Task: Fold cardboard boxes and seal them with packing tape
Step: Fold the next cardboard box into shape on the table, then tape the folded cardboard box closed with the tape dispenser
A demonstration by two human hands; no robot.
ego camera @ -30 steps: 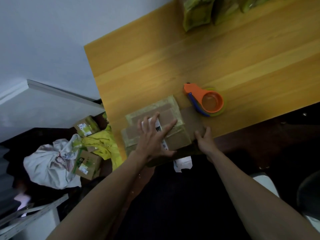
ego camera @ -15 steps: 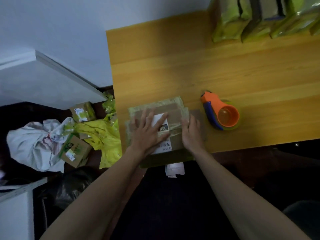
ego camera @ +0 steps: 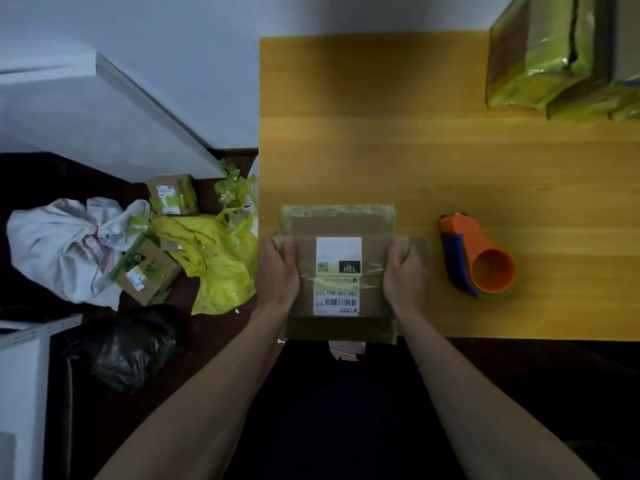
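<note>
view: one head-worn wide-angle camera, the only view, so nothing is shared with another.
direction: looks almost straight down, slightly forward, over the near edge of the wooden table (ego camera: 398, 140).
closeness: near; both forearms run up from the bottom corners of the frame to the left hand (ego camera: 278, 271) and right hand (ego camera: 403, 271) just below the middle.
centre: the cardboard box (ego camera: 339, 265) lies at the centre, at the table's near edge.
right side: the tape dispenser (ego camera: 479, 259) sits right of centre; the table fills the upper right.
left side: floor and wall fill the left half.
distortion: wide lens bends lines at the frame edges.
</note>
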